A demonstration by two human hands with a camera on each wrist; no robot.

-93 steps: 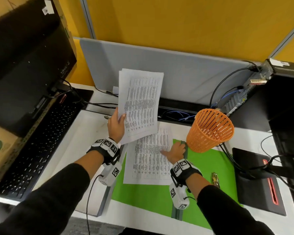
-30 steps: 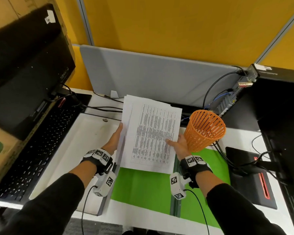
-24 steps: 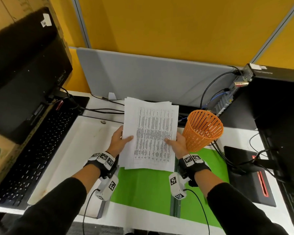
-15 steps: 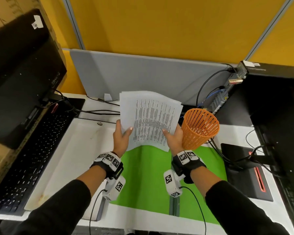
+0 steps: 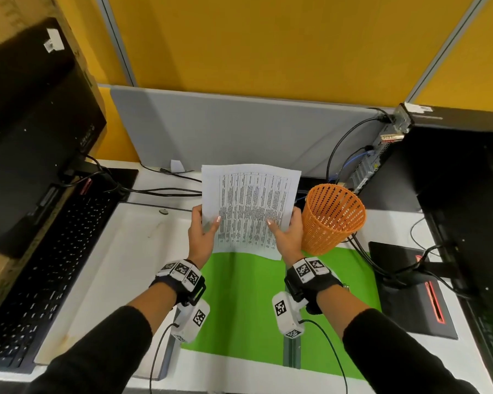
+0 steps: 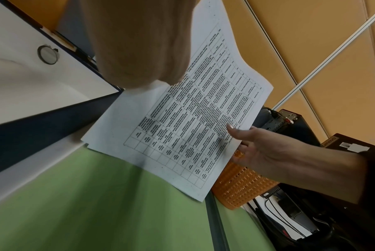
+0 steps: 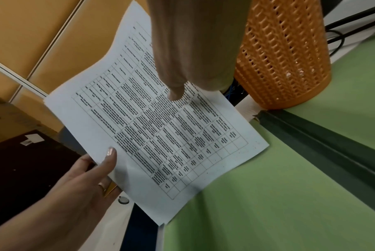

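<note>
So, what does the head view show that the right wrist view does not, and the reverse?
Only the head view shows the black keyboard on the left and the marker bands on both wrists. Only the right wrist view shows a ring on the left hand. Both show the printed sheets pinched at their side edges by the left hand and the right hand, plus the green mat and the orange basket.
</note>
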